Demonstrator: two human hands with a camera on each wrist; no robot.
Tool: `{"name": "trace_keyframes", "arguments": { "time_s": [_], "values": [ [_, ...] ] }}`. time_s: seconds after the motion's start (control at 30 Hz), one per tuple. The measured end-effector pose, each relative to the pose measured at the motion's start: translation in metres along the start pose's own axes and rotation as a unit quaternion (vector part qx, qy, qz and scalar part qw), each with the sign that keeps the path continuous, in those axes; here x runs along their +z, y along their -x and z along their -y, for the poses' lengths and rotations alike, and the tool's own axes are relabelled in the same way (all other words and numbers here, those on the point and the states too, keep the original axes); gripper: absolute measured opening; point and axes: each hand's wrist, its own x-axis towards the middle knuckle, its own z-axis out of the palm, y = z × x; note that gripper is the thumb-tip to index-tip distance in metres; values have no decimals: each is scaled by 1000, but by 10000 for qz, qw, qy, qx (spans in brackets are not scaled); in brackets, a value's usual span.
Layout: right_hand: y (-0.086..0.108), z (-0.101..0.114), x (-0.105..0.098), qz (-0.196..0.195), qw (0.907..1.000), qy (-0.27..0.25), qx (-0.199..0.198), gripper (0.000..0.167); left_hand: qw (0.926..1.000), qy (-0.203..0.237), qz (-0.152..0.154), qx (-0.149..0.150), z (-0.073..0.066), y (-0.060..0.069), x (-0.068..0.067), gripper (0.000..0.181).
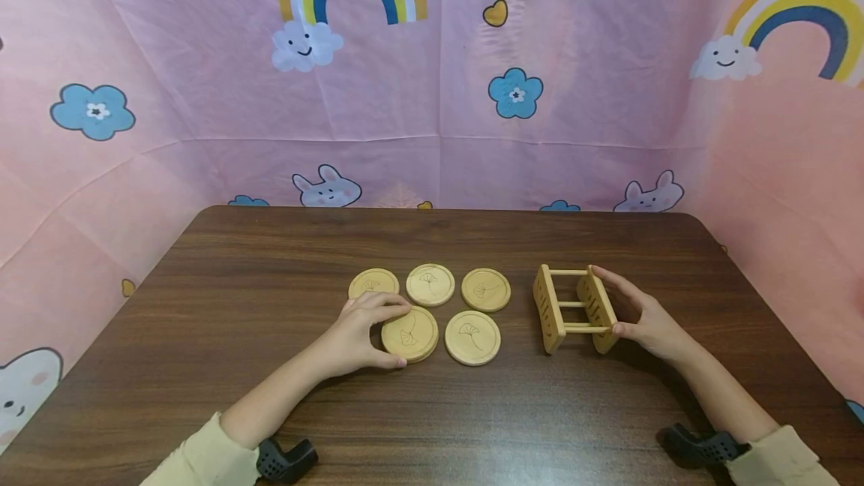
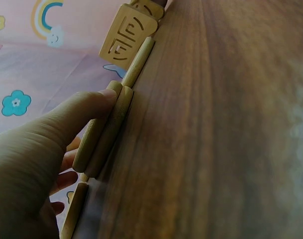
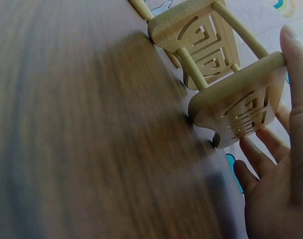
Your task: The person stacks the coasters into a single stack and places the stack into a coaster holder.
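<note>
Right now, the left hand (image 1: 355, 334) has its thumb and fingers spread around the rim of an upper disc (image 1: 409, 330), pinching it by the edge. In the left wrist view this disc lies against a lower disc (image 2: 111, 133), the two stacked on the dark wooden desk (image 1: 270, 268). Just right of the stack is a front disc (image 1: 473, 338), flat on the wood, with a leaf drawn on its face. Behind them runs a row of three: a left disc (image 1: 371, 281), partly covered by the left hand, a middle disc (image 1: 430, 285) and a right disc (image 1: 486, 289).

To the right of the discs stands a wooden rack (image 1: 572, 304), two slotted side panels joined by round rods. The right hand (image 1: 653, 328) holds its right panel, thumb at the near edge and index finger at the far corner, partly open around it; the other fingers sit loosely bent outside the panel. Each wrist wears a black device, the left one (image 1: 286, 462) below a pale sleeve (image 1: 209, 456). A pink and purple cloth (image 1: 432, 96) with rainbows hangs behind.
</note>
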Motion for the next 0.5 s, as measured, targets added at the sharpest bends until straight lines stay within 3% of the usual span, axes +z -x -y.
{"name": "trace_keyframes", "arguments": {
  "time_s": [0.5],
  "values": [
    [1,2,1,-44,9999,84,105,82,9996,133,-203,107,-15,-8,3,82]
  ]
}}
